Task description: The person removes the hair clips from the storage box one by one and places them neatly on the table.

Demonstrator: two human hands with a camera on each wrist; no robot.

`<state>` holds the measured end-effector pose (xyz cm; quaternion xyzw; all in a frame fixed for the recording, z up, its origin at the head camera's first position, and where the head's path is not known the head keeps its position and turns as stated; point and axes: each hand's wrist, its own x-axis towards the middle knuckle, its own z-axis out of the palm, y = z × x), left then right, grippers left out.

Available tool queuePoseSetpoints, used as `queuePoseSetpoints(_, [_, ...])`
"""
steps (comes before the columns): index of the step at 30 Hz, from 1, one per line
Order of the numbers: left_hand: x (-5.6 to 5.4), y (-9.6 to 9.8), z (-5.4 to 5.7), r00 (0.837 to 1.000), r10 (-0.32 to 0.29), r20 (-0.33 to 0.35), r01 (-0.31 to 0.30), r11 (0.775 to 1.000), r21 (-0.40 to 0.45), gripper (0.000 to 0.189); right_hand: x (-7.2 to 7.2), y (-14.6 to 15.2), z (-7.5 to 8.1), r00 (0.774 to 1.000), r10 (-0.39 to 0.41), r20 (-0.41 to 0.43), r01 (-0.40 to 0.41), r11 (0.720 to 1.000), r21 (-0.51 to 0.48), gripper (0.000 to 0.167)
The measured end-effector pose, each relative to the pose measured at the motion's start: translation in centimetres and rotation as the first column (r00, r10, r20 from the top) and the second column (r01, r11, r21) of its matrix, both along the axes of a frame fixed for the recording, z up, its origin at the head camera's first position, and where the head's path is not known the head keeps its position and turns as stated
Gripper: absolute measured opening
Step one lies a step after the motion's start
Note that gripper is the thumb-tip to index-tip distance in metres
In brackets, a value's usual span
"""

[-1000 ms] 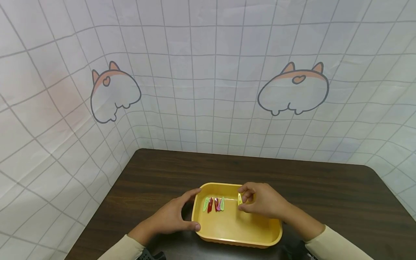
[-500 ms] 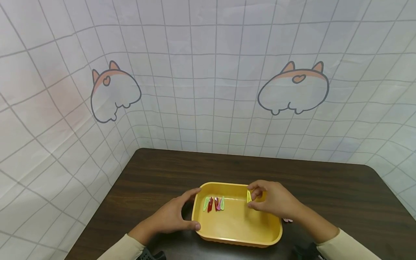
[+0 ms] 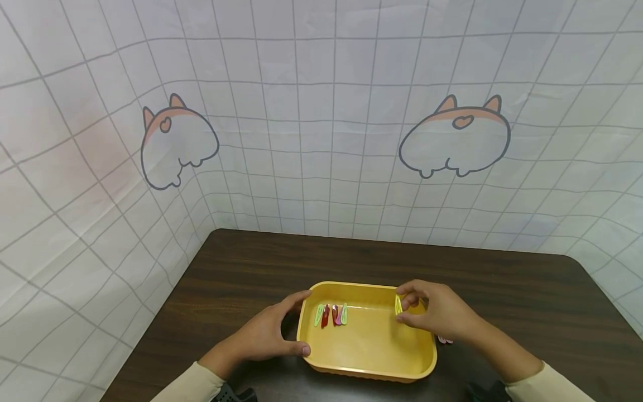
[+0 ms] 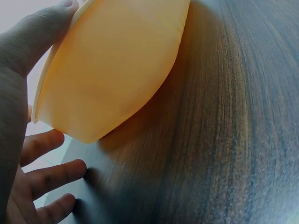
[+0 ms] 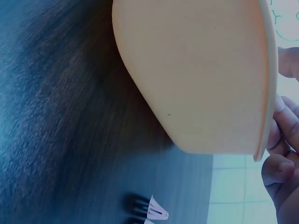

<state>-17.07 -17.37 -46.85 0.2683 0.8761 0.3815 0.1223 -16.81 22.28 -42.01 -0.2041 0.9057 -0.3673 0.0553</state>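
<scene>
My left hand (image 3: 273,329) holds the left end of a yellow plastic tray (image 3: 372,369), its thumb on the front left corner and its index finger at the back left. In the left wrist view, the thumb lies along the rim and the other fingers are spread beside the outer wall. Over the right part of the tray, my right hand (image 3: 437,310) pinches a yellow hair clip (image 3: 398,305) between thumb and fingers. Inside the tray, a row of hair clips lies to the left: a green one (image 3: 318,315), red ones (image 3: 325,316), and a pink one (image 3: 339,317) among them.
Just right of the tray, partly behind my right forearm, pinkish clips (image 3: 445,340) lie on the dark wooden table (image 3: 502,290). The right wrist view shows a pale clip (image 5: 158,210) there. Behind the table hangs a white gridded cloth (image 3: 321,139) with cartoon corgi prints.
My right hand has moved to the right across the tray, carrying the yellow hair clip. The clips beside the tray have come into view. My left hand and the tray have stayed put.
</scene>
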Motion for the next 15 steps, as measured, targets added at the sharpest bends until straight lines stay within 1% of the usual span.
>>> queuePoseSetpoints(2, [0.0,0.0,0.0,1.000,-0.002,0.000,0.002,1.000,0.001,0.104,0.1,0.3,0.0,1.000,-0.007,0.025,0.007,1.000,-0.016,0.050])
queuePoseSetpoints(7, [-0.1,0.0,-0.1,1.000,-0.006,-0.003,0.006,1.000,0.004,0.103,0.3,1.1,0.0,1.000,-0.007,-0.003,0.007,1.000,-0.017,0.049])
queuePoseSetpoints(10, [-0.1,0.0,-0.1,1.000,-0.003,-0.001,0.003,1.000,0.000,0.103,0.4,1.6,0.0,1.000,-0.019,-0.012,0.018,1.000,-0.018,0.048])
queuePoseSetpoints(15, [0.0,0.0,0.0,1.000,-0.003,-0.002,0.003,1.000,-0.004,0.103,0.5,2.4,-0.1,0.997,-0.045,-0.057,0.045,0.999,0.004,0.048])
